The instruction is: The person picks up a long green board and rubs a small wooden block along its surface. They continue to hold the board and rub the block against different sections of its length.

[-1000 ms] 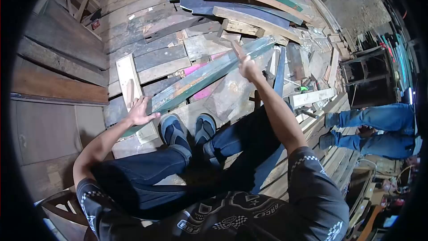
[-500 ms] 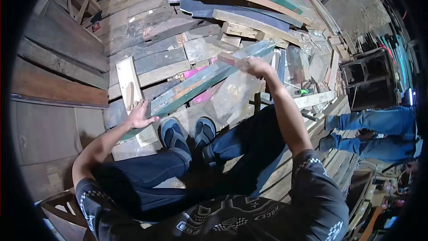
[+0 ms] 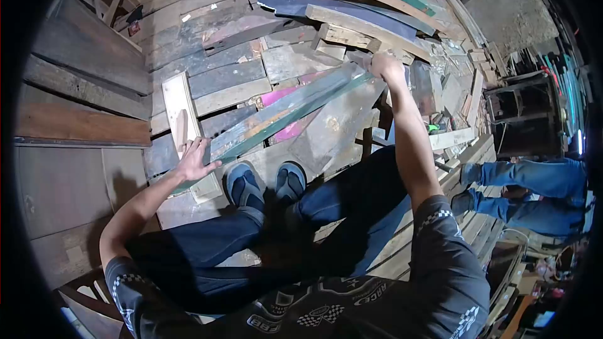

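Observation:
A long beam with a worn bluish-grey top and a green side (image 3: 276, 116) lies diagonally across the floor. My left hand (image 3: 196, 160) rests on its near left end, thumb and fingers apart. Just beyond those fingertips a small wooden strip (image 3: 181, 127) lies on a pale board (image 3: 178, 97). At the beam's far right end is my right hand (image 3: 387, 66), closed on a small wooden block (image 3: 360, 59) that is mostly hidden and dim.
Long planks (image 3: 367, 28) are stacked beyond the beam. Wooden panels (image 3: 81, 122) stand at the left. Another person's legs in jeans (image 3: 534, 179) are at the right, near a dark frame (image 3: 521, 110). My feet (image 3: 244, 183) are close to the beam.
My right hand has moved up and right along the beam to its far end, with the block. My left hand has stayed in place. The view has shifted slightly.

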Available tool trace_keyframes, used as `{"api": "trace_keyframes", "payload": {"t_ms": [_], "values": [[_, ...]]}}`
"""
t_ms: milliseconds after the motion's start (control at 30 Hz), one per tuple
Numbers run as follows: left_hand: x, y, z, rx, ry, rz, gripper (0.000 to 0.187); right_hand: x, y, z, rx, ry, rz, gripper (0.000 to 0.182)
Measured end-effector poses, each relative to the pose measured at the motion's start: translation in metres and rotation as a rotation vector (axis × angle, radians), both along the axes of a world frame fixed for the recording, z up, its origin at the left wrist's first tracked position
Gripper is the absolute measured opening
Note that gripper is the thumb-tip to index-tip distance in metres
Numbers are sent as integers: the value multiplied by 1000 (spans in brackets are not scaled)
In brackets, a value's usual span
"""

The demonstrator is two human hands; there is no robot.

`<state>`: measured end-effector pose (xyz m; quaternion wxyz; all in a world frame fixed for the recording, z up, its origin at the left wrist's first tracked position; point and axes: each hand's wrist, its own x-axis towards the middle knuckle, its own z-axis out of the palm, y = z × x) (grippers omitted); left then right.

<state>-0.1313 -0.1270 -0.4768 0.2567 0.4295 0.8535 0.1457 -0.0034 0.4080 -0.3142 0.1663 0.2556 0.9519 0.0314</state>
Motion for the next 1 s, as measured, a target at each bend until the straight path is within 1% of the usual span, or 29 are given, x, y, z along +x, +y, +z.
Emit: {"api": "trace_keyframes", "payload": {"t_ms": [100,133,167,233,267,300,367,400,467,500,533,567,633,667,733,767,800,867,900,933,967,1000], "values": [[0,1,4,-58,22,-12,84,0,-12,-11,-254,-47,149,42],[-2,0,-3,-47,33,-31,87,-2,-37,16,-492,-210,23,50],[-2,0,-10,-39,21,-21,88,-4,-27,13,-411,-191,40,47],[-1,-3,-8,-36,-5,-6,91,-8,3,-4,-263,-153,73,41],[-1,-3,-10,-55,10,-24,88,-3,15,-17,-155,49,-27,40],[-1,-1,-6,-65,5,-18,89,-7,15,-17,-100,58,-186,36],[2,0,3,-95,-12,0,89,-5,7,-27,36,2,-55,34],[-1,-6,-11,-39,5,-12,90,-8,-8,-26,-105,-58,-4,34],[-3,-9,-17,-38,-3,-19,91,-10,-45,-20,-383,-190,98,34],[-5,-10,-17,-38,-5,-28,91,-3,-59,-9,-564,-246,125,37],[-3,-10,-14,-38,35,-36,92,-3,-46,-22,-606,-207,193,39],[-1,-10,-11,-31,5,-26,91,1,-28,-31,-647,-169,260,41],[-1,-7,-2,0,-50,-3,90,8,-34,11,-502,-213,-112,50],[-2,-9,-8,1,-58,9,90,11,-16,-5,-414,-153,-103,52],[-3,-9,-7,-19,-33,-2,89,17,1,-24,-340,-130,-44,53],[-3,-8,-5,-29,-20,-8,89,19,8,-33,-353,-165,3,53],[-2,-9,-2,-20,-5,-9,88,23,26,-74,-438,-6,251,50],[-1,-8,-6,-19,7,3,88,24,-19,-59,-561,-144,216,43],[-4,-10,-6,-23,19,8,88,13,-72,-11,-708,-332,-8,41],[-5,-11,-10,38,-19,18,88,13,-67,-15,-670,-336,-22,38],[-2,-7,0,47,-38,58,81,13,-58,-22,-632,-340,-31,36],[-2,-5,1,66,-52,69,79,13,-52,-30,-629,-295,-22,35]]}}
